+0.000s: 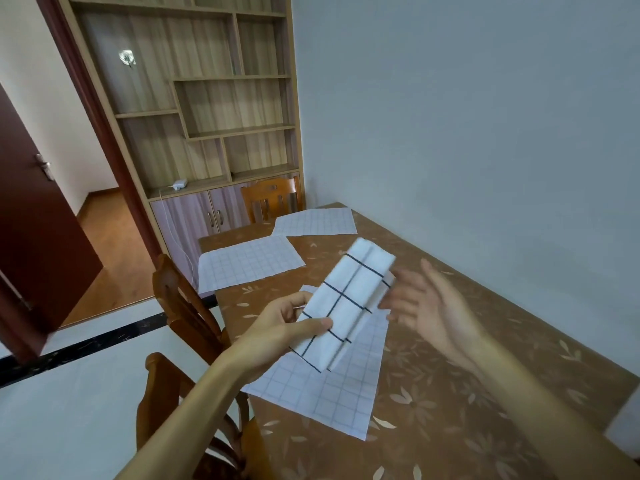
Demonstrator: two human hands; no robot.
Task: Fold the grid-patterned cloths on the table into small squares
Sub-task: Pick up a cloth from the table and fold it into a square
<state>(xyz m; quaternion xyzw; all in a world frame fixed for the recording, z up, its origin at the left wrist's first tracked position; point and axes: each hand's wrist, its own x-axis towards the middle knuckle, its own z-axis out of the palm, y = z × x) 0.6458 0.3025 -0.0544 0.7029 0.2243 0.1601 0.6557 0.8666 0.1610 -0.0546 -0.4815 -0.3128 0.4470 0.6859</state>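
1. Above the table (pixel 450 393), we see the left hand (pixel 287 327) gripping a folded cloth (pixel 346 303), thumb on top and fingers underneath; the cloth is a long narrow strip with bold dark grid lines, held in the air and angled away toward the wall
2. The right hand (pixel 426 306) is just beside the strip's right edge, fingers spread and relaxed, holding nothing; it is blurred, and we cannot tell whether its fingertips touch the cloth
3. Beneath the held strip, a near cloth (pixel 329 393) lies flat and unfolded on the table
4. Farther along, a middle cloth (pixel 247 265) and a far cloth (pixel 315 221) lie spread flat, apart from each other
5. A wooden chair (pixel 183 306) stands at the table's left side, and a far chair (pixel 270 199) stands at its far end
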